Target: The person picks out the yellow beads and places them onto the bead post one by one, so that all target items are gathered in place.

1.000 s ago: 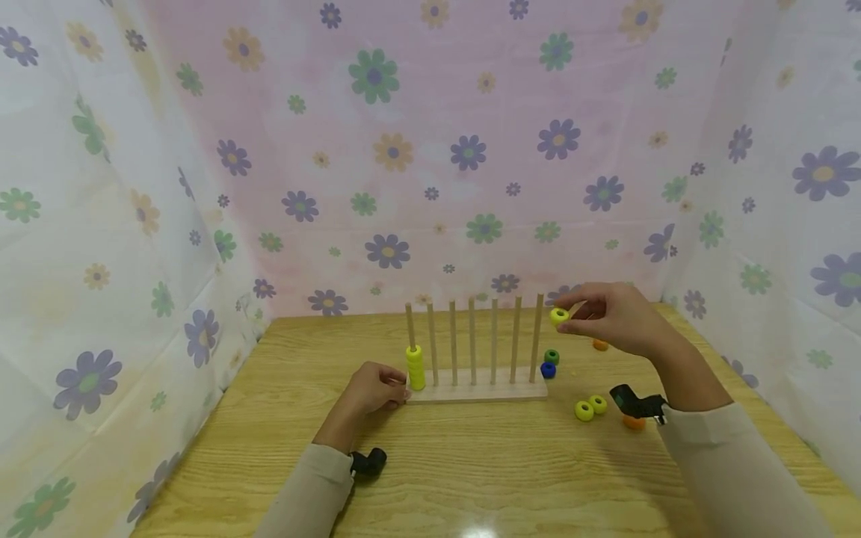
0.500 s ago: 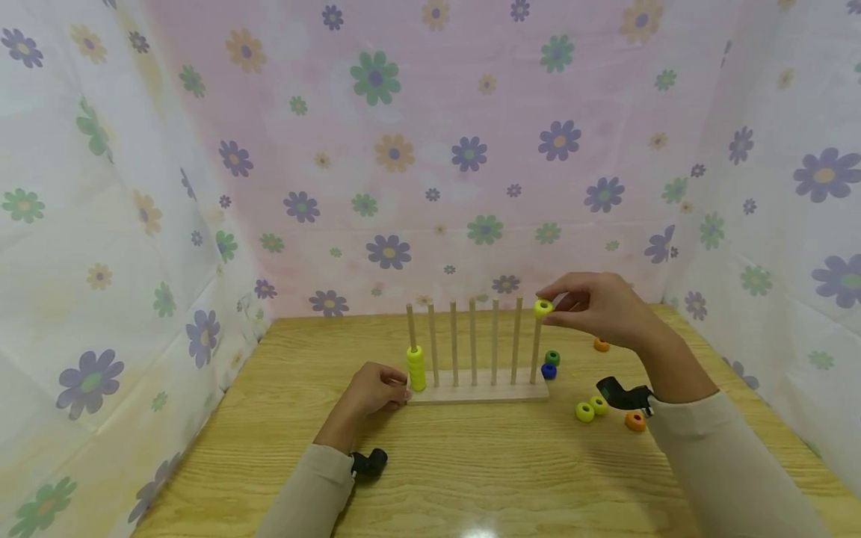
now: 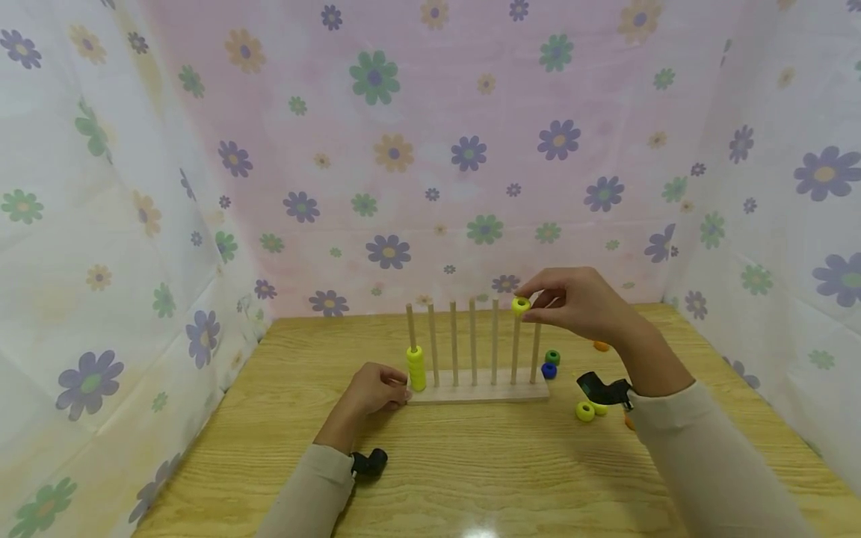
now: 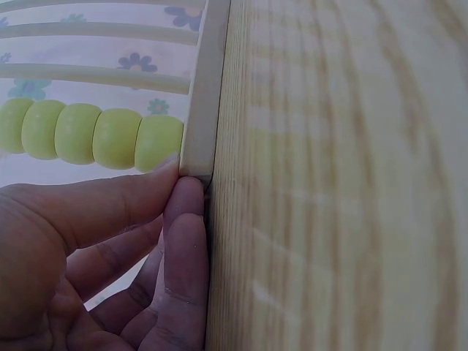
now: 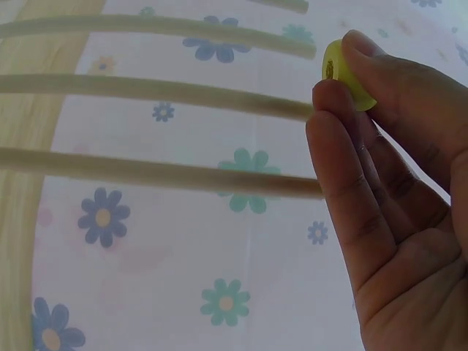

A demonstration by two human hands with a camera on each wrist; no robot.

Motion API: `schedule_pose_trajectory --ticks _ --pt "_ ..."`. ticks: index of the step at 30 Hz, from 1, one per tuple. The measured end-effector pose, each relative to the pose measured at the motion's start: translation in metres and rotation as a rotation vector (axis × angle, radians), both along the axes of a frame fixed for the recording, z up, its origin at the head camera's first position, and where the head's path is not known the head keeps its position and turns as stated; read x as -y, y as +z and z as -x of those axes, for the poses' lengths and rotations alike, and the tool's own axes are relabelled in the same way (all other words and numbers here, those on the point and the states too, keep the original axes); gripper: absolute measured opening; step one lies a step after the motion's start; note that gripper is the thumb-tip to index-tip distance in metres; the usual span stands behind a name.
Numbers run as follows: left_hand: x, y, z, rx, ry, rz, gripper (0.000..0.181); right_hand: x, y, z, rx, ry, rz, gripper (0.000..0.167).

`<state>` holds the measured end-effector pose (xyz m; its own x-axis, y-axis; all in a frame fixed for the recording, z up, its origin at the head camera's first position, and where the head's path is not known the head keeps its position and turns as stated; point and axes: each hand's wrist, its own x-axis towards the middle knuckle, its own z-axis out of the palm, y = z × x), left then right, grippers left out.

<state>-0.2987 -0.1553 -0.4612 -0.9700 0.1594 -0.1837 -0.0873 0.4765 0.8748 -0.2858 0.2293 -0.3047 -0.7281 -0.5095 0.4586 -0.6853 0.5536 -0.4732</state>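
A wooden peg stand (image 3: 477, 392) with a row of upright pegs sits on the table. Its leftmost peg carries a stack of yellow beads (image 3: 416, 369). My left hand (image 3: 371, 387) pinches the left end of the base; in the left wrist view the thumb (image 4: 117, 201) lies over the base's end, close to the lowest bead. Held between thumb and fingers of my right hand (image 3: 578, 302) is a yellow bead (image 3: 521, 305), its hole showing. In the head view it appears at the top of the second peg from the right; whether it touches that peg, I cannot tell.
Right of the stand lie a green bead (image 3: 553, 357) and a blue bead (image 3: 548, 370). Nearer are two yellow beads (image 3: 584, 412), one partly covered. Orange beads (image 3: 601, 346) show partly behind the right arm. Flowered cloth (image 3: 430, 149) walls the table's back and sides.
My right hand has moved left with the yellow bead, from beyond the rightmost peg, past its top, to the second peg from the right. My left hand has stayed on the base.
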Motion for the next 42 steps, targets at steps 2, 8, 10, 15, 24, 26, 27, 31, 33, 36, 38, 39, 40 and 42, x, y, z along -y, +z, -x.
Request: schedule_pose_trajectory --ticks 2,8,10,15,24,26,27,31,33,36,38,39,40,42 --pt "0.0 0.0 0.0 0.002 0.002 -0.002 0.031 0.004 0.001 0.0 0.001 0.009 -0.003 0.033" --pt "-0.001 0.001 0.0 0.001 0.0 -0.005 0.032 0.015 0.005 0.002 0.01 0.034 -0.007 0.033" --pt "-0.001 0.001 0.001 -0.002 -0.002 -0.004 0.032 0.018 0.006 0.002 0.011 0.047 -0.005 0.032" --pt "0.0 0.001 0.001 -0.008 -0.006 0.0 0.032 0.026 0.008 0.005 0.001 0.073 -0.009 0.032" --pt "0.001 0.001 0.0 -0.008 -0.006 -0.005 0.032 0.042 0.012 0.01 0.002 0.083 -0.007 0.028" --pt "0.001 0.0 0.0 -0.007 -0.01 -0.007 0.032 0.046 0.012 0.01 0.009 0.08 0.001 0.027" --pt "0.001 0.0 0.0 -0.007 -0.012 -0.008 0.032 0.048 0.012 0.011 0.008 0.078 0.001 0.027" --pt "0.001 0.0 0.001 -0.012 -0.016 -0.011 0.032 0.056 0.014 0.013 -0.006 0.075 -0.003 0.028" --pt "0.001 -0.001 0.001 -0.013 -0.018 -0.012 0.032 0.06 0.015 0.014 -0.012 0.075 -0.005 0.027" --pt "0.001 -0.001 0.001 -0.016 -0.021 -0.013 0.032 0.066 0.016 0.014 -0.008 0.077 -0.001 0.026" --pt "0.001 -0.001 0.001 -0.015 -0.022 -0.013 0.032 0.07 0.017 0.015 0.0 0.077 0.003 0.025" --pt "0.001 -0.001 0.0 -0.015 -0.023 -0.012 0.032 0.072 0.017 0.015 0.003 0.076 0.003 0.025" --pt "0.001 -0.001 0.0 -0.014 -0.023 -0.012 0.032 0.074 0.017 0.015 0.004 0.073 0.002 0.025" --pt "0.001 -0.001 0.0 -0.014 -0.022 -0.01 0.031 0.079 0.018 0.015 0.011 0.065 -0.002 0.024"
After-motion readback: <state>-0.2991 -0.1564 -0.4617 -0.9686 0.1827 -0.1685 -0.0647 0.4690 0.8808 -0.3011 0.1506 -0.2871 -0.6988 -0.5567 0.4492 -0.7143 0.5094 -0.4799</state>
